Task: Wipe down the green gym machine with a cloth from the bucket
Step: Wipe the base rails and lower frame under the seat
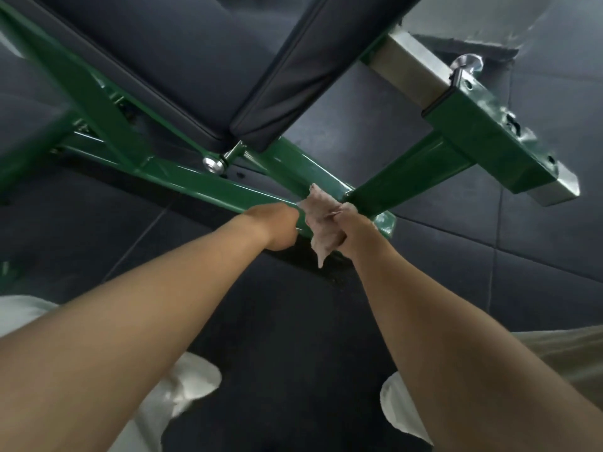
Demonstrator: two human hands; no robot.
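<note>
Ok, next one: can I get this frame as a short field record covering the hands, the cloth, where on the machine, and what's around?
right hand: grips the pinkish cloth, held against the joint where the green frame tubes meet
left hand: at the lower bar beside the cloth; fingers hidden
above: two black pads
adjuster: steel square tube with pull-pin knob
floor: dark rubber tiles
</note>
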